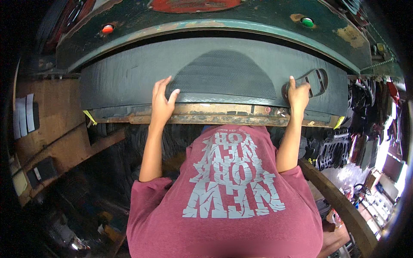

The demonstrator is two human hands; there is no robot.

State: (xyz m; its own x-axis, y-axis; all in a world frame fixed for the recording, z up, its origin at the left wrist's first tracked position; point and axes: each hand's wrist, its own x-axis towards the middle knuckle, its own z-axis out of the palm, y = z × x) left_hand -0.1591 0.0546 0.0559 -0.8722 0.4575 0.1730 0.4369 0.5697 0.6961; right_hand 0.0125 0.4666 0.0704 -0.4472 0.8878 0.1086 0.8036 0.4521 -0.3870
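Observation:
A dark, ribbed rubber sheet [223, 75] with a curved far edge lies on the grey bed [129, 81] of a press. My left hand [162, 101] is at the sheet's left end, fingers spread and thumb out over its near left corner. Nothing is held in that hand. To the sheet's right lies a sole-shaped metal cutting die [325, 81], an open outline with crossbars inside. My right hand [298, 96] grips the die's left part, and the fingers hide some of it. The die is close to the sheet's right edge; I cannot tell whether they touch.
The press head [215, 21] spans the far side, with a red button [107, 29] at left and a green button [306, 22] at right. A worn wooden edge [206, 119] runs along the bed's front. More metal dies [333, 150] hang at the right.

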